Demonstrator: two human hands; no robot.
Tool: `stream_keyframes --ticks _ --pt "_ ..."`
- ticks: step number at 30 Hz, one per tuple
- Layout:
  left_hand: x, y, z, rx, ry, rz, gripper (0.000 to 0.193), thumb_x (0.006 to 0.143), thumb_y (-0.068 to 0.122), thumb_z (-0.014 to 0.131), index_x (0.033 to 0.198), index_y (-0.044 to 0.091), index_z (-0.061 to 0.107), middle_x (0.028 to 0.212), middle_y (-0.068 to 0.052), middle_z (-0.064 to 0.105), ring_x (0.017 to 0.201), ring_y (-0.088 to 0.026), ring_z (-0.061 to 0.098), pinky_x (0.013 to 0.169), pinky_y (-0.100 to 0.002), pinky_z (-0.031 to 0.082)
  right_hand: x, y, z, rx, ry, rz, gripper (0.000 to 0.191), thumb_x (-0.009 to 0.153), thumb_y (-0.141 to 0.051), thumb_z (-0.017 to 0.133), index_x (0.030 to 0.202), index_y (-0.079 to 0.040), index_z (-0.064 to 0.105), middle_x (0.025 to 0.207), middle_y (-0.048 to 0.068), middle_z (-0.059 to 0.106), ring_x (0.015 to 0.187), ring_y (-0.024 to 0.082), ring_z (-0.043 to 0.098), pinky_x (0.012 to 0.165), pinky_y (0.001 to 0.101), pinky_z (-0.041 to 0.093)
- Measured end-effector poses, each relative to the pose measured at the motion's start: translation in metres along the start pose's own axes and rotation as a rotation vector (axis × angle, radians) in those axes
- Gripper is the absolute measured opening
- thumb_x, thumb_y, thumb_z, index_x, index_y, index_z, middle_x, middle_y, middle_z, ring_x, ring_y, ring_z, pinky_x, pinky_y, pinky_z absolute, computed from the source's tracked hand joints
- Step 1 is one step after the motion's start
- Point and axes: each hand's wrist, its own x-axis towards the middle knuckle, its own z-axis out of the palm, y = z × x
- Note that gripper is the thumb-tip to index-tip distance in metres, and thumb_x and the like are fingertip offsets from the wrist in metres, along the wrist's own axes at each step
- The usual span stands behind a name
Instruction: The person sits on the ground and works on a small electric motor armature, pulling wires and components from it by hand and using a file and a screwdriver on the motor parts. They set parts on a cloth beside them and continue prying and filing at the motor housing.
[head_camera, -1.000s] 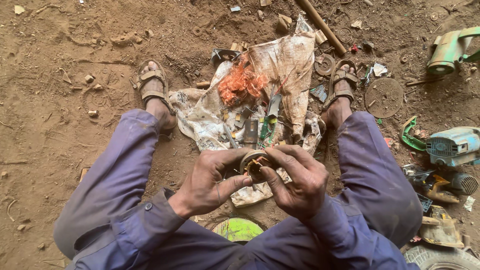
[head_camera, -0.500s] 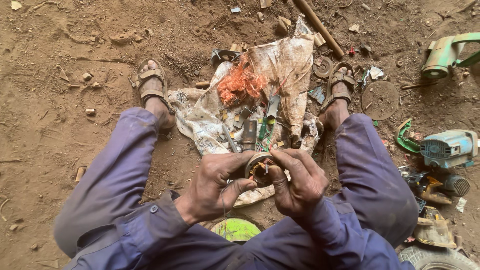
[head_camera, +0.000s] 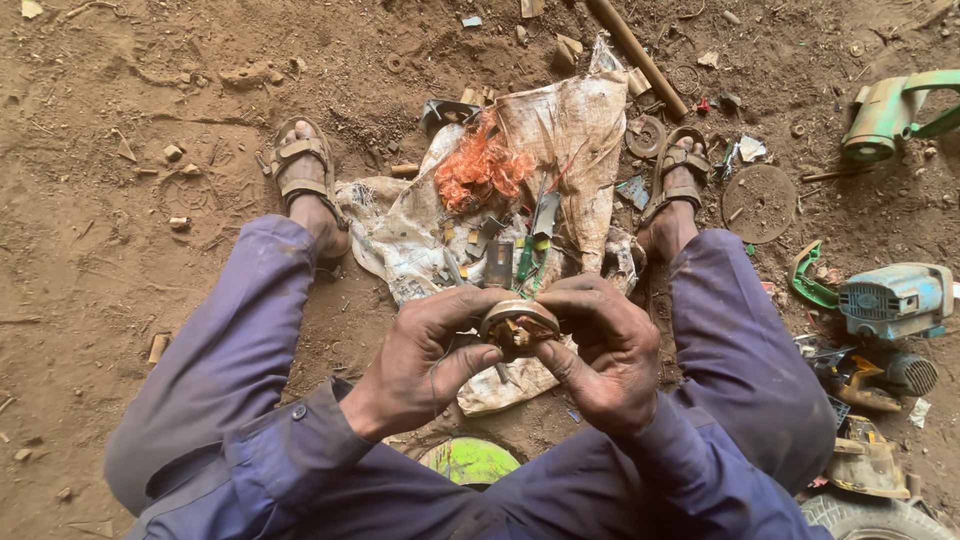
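A small round part (head_camera: 518, 325) is pinched between left hand (head_camera: 425, 360) and right hand (head_camera: 600, 345), both closed on it, above the sack (head_camera: 570, 130). Could easily get dropped into the dirt (head_camera: 120, 260) if it's pried hard.

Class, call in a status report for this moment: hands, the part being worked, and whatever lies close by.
Left hand and right hand both grip the small round metal part. Worn sack with orange wire tangle lies beneath.

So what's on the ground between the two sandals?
In the head view, a crumpled whitish sack lies between them, carrying an orange wire tangle and small metal scraps.
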Motion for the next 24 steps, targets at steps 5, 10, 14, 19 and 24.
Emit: stream_keyframes --ticks 5,10,14,19,24 --pt "0.0001 0.0001 -0.0011 0.049 0.008 0.031 0.039 0.091 0.006 0.073 0.129 0.002 0.067 0.114 -0.011 0.074 0.106 -0.02 0.073 0.094 -0.031 0.059 -0.0002 0.0016 0.002 0.097 -0.004 0.014 0.03 0.093 0.002 0.076 0.121 0.006 0.067 0.121 0.015 0.061 0.108 0.018 0.067 0.095 0.0293 0.058" --pt "-0.0001 0.0007 0.0003 0.071 0.029 0.031 0.04 0.09 0.004 0.073 0.129 0.003 0.068 0.112 -0.009 0.074 0.104 -0.017 0.074 0.089 -0.029 0.06 -0.002 0.0017 0.0019 0.093 -0.029 -0.017 0.032 0.092 0.003 0.075 0.123 0.006 0.067 0.121 0.016 0.06 0.11 0.018 0.064 0.097 0.0294 0.056" --pt "-0.0009 0.0034 0.0021 -0.084 0.028 -0.027 0.038 0.093 0.003 0.072 0.131 0.002 0.066 0.115 -0.01 0.071 0.108 -0.017 0.072 0.092 -0.03 0.062 0.0001 0.0028 0.0019 0.094 -0.019 -0.019 0.031 0.092 -0.001 0.075 0.122 0.005 0.067 0.121 0.015 0.062 0.109 0.018 0.066 0.097 0.0299 0.058" --pt "-0.0003 0.0073 0.0017 0.093 0.034 -0.049 0.043 0.088 0.012 0.079 0.129 0.003 0.068 0.103 -0.007 0.073 0.094 -0.014 0.073 0.081 -0.028 0.061 0.0033 0.003 0.0017 0.164 0.026 0.155 0.03 0.095 -0.007 0.074 0.122 0.005 0.068 0.114 0.012 0.07 0.103 0.018 0.071 0.093 0.0315 0.06" --pt "-0.0001 0.0058 0.0011 -0.139 0.018 -0.042 0.043 0.095 0.015 0.075 0.134 -0.003 0.064 0.115 -0.008 0.074 0.105 -0.015 0.071 0.092 -0.029 0.061 0.002 0.0027 0.0018 0.263 0.034 0.233 0.032 0.096 -0.007 0.072 0.125 0.007 0.067 0.117 0.012 0.071 0.107 0.019 0.07 0.095 0.0324 0.058"
